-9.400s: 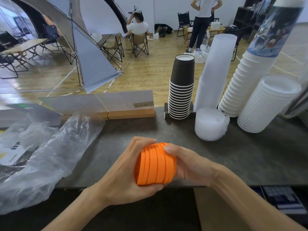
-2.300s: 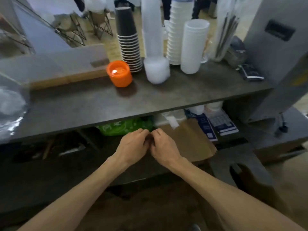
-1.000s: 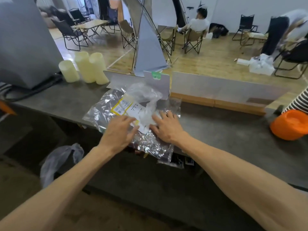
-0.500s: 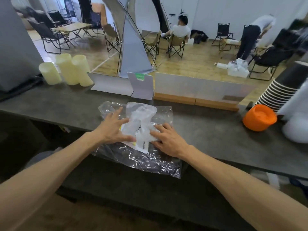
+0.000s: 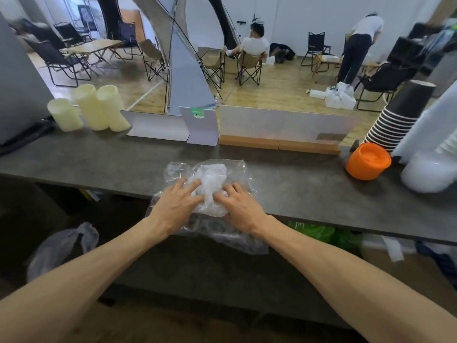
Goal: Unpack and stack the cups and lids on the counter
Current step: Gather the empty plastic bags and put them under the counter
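Head view: the left hand (image 5: 174, 206) and the right hand (image 5: 241, 206) lie side by side on a crumpled clear plastic bag (image 5: 210, 194) at the near edge of the dark grey bench (image 5: 309, 191). The fingers of both hands are spread and nearly straight, pressing the film down; neither hand is clenched around it. Part of the bag hangs over the bench edge toward the viewer. To the right, well apart from the bag, a stack of orange lids (image 5: 368, 161) stands on the bench, just beside a tilted stack of black paper cups (image 5: 398, 117) and, at the frame edge, a pile of translucent white lids (image 5: 430, 173). At the far left of the bench stand three pale yellow cylinders (image 5: 90, 110). Along the back edge stand low white divider panels (image 5: 284, 123), one on a wooden base.
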`<state>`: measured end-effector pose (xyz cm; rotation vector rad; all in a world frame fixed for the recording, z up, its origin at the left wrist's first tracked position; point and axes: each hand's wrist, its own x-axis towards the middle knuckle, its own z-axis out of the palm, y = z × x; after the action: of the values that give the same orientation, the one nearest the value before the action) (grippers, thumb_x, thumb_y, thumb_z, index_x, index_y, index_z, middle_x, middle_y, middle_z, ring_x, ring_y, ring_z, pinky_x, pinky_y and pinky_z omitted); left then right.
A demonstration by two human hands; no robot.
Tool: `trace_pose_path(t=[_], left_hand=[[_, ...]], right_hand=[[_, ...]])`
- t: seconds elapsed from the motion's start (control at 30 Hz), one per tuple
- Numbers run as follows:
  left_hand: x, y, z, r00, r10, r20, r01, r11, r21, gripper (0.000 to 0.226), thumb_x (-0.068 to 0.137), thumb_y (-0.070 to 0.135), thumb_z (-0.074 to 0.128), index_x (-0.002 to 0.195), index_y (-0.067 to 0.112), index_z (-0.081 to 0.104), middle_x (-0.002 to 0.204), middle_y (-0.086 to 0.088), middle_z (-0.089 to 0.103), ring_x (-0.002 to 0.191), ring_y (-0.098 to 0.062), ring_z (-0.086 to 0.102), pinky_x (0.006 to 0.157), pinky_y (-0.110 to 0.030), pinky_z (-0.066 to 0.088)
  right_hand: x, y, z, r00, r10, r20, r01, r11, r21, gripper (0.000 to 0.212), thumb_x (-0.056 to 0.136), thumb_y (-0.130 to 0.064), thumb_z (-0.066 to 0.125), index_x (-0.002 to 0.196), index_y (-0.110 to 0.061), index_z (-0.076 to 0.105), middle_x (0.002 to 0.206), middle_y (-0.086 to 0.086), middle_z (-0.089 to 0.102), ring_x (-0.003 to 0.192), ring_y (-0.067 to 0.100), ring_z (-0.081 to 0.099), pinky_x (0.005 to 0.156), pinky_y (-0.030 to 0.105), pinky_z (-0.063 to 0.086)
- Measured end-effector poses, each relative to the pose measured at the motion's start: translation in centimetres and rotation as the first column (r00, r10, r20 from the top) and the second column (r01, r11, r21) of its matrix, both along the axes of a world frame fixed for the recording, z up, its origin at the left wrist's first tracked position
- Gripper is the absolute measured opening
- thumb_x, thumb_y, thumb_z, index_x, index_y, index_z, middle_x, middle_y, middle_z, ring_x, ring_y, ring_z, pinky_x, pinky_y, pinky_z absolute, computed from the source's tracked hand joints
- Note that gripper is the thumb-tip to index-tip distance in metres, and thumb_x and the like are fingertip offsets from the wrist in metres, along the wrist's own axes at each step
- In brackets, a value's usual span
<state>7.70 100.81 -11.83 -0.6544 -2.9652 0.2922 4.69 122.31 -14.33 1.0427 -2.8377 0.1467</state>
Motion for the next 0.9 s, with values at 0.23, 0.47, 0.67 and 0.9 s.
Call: trace_pose_path(t=[0.23,0.47,0.67,0.9], left_hand=[[1.9,4.0,1.7,0.966,-0.203,-0.159,0.217,0.973,0.08,0.034,0.066,-0.002,0.08,0.095,0.015,0.072,0.125,-0.014,0.064,0.109,-0.039,0.063,0.076,-0.047,0.06],[2.8,17.7,2.6,0.825,-0.536,-0.18,0.563,0.808,0.175,0.022,0.082,0.022,0.076,0.1,0.011,0.072,0.113,-0.007,0.066,0.105,-0.028,0.062,0.081,-0.04,0.06],[6.2,34.1,1.2,0.652,-0.739,-0.166,0.756,0.619,0.213,0.038,0.066,0.011,0.089,0.1,0.007,0.072,0.112,-0.008,0.06,0.096,-0.021,0.061,0.073,-0.028,0.055],[16.8,55.6,-3.6,0.521,-0.853,0.023,0.845,0.52,0.127,0.079,0.067,0.047,0.085,0.132,0.011,0.059,0.145,-0.012,0.049,0.122,-0.024,0.05,0.089,-0.037,0.059]], right_hand=[[3.1,4.2,-0.1,0.998,-0.059,-0.006,0.058,0.986,-0.158,0.044,0.085,-0.008,0.073,0.126,-0.015,0.06,0.127,0.013,0.061,0.109,0.031,0.055,0.091,0.044,0.053],[8.6,16.9,2.0,0.965,-0.25,-0.076,0.228,0.947,-0.228,0.068,0.081,0.003,0.065,0.138,-0.016,0.034,0.147,0.013,0.039,0.076,0.031,0.068,0.048,0.03,0.045],[17.1,31.6,-0.2,0.909,-0.417,0.018,0.414,0.895,-0.167,0.073,0.084,0.001,0.067,0.149,-0.008,0.035,0.124,0.013,0.064,0.095,0.029,0.072,0.073,0.042,0.061],[31.8,49.8,-7.2,0.818,-0.559,0.137,0.574,0.809,-0.128,0.048,0.074,-0.019,0.087,0.117,-0.011,0.066,0.108,0.008,0.072,0.09,0.023,0.073,0.071,0.036,0.062]])
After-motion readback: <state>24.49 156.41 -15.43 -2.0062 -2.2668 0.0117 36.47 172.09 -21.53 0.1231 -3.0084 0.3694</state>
